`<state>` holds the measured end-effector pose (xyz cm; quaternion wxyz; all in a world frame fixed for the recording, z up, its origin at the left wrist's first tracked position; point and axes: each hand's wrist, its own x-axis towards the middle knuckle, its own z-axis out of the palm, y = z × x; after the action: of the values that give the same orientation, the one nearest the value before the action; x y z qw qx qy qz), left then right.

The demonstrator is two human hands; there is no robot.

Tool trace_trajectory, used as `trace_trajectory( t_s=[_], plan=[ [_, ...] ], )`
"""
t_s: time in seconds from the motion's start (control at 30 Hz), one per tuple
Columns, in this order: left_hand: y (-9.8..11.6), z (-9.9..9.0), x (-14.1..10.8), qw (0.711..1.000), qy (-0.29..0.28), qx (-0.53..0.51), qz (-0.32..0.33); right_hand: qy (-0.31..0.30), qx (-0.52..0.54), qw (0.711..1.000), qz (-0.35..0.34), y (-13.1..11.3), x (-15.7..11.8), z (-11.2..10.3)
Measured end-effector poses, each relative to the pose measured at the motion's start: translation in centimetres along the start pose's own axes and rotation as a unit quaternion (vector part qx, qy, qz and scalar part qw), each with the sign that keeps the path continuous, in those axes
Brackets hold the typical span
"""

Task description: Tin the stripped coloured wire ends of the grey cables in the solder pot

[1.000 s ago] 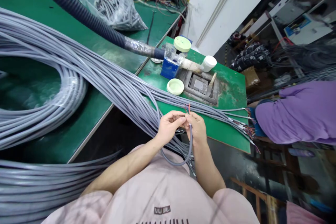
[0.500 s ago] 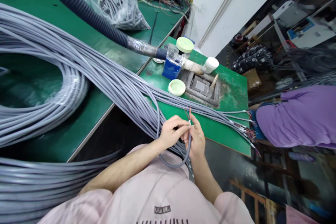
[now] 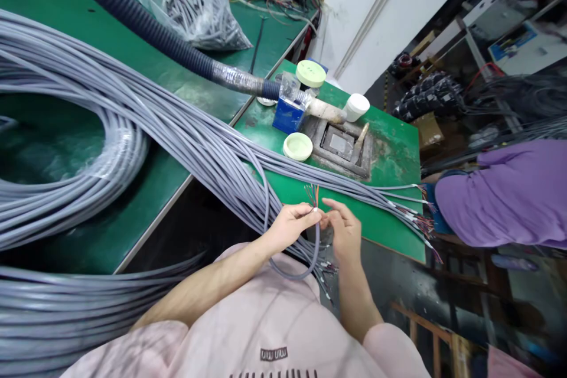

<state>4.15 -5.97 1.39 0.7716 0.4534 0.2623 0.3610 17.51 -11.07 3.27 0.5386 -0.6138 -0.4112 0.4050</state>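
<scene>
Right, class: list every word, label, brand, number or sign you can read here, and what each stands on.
"MIU MIU", apparently, upside down: dark patch on the pale pink shirt.
Dark strokes below it: cut off, unreadable.
Small marks on the round pale green lid: too small.
Any print on the white sleeves of the grey cables: too small.

Reaches forward with both bare arms, slanting the left forearm (image 3: 208,277) inward from the lower left and holding the right forearm (image 3: 359,294) more steeply upward, so as to bring both hands close together in front of the torso. Pinches with the left hand (image 3: 289,228), pressing the thumb toward the index finger and curling the other fingers beneath, while holding the right hand (image 3: 347,233) loosely open just beside the left fingertips, with index finger extended inward and lower fingers bent.
</scene>
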Motion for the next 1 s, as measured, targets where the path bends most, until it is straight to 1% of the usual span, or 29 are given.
trace_trajectory(
  t_s=[0.07, 0.1, 0.17, 0.27, 0.33, 0.4, 0.47, 0.53, 0.67, 0.73, 0.8, 0.87, 0.9, 0.93, 0.97, 1.0],
  plan=[
    [-0.1, 0.1, 0.0, 1.0, 0.006, 0.025, -0.004, 0.029, -0.094, 0.993, -0.069, -1.0, 0.8, -1.2],
    [-0.2, 0.2, 0.0, 0.999, 0.003, 0.03, -0.01, 0.025, -0.129, 0.987, -0.097, -1.6, 1.1, -1.4],
    [-0.4, 0.5, -0.1, 0.999, -0.009, 0.037, -0.015, -0.014, -0.172, 0.976, -0.132, -2.6, 1.8, -1.4],
    [-0.6, 0.8, -0.2, 0.999, -0.028, 0.047, -0.003, -0.076, -0.202, 0.966, -0.144, -3.5, 2.5, -0.5],
    [-0.5, 0.8, -0.4, 0.998, -0.032, 0.054, 0.006, -0.089, -0.213, 0.961, -0.149, -3.7, 2.9, 0.1],
    [-0.4, 0.7, -0.6, 0.998, -0.023, 0.065, 0.012, -0.081, -0.219, 0.959, -0.16, -3.6, 3.1, 0.4],
    [-0.2, 0.5, -0.7, 0.997, -0.01, 0.08, 0.011, -0.061, -0.222, 0.959, -0.166, -3.4, 3.2, 0.6],
    [0.0, 0.4, -0.7, 0.996, -0.001, 0.091, 0.006, -0.042, -0.221, 0.961, -0.159, -3.1, 3.2, 0.8],
    [0.0, 0.5, -0.6, 0.997, 0.0, 0.075, -0.013, -0.024, -0.203, 0.969, -0.138, -2.3, 3.6, 1.4],
    [0.0, 0.8, -0.8, 0.998, -0.006, 0.057, -0.025, 0.0, -0.181, 0.975, -0.129, -2.0, 4.4, 1.3],
    [0.0, 1.1, -1.1, 0.998, -0.029, 0.052, -0.034, 0.062, -0.113, 0.984, -0.121, -1.8, 5.5, 0.6],
    [0.1, 1.2, -1.4, 0.996, -0.053, 0.045, -0.047, 0.133, -0.006, 0.984, -0.121, -1.8, 6.4, -0.7],
    [0.2, 1.1, -1.5, 0.996, -0.054, 0.035, -0.055, 0.144, 0.037, 0.981, -0.123, -1.9, 6.7, -1.5],
    [0.3, 1.0, -1.5, 0.997, -0.046, 0.018, -0.062, 0.129, 0.058, 0.983, -0.119, -1.9, 6.7, -2.3],
    [0.4, 0.9, -1.5, 0.997, -0.034, 0.0, -0.069, 0.086, 0.065, 0.989, -0.104, -1.9, 6.5, -3.0],
    [0.5, 0.7, -1.5, 0.997, -0.026, -0.017, -0.076, 0.018, 0.058, 0.995, -0.076, -1.8, 6.1, -3.5]
  ],
)
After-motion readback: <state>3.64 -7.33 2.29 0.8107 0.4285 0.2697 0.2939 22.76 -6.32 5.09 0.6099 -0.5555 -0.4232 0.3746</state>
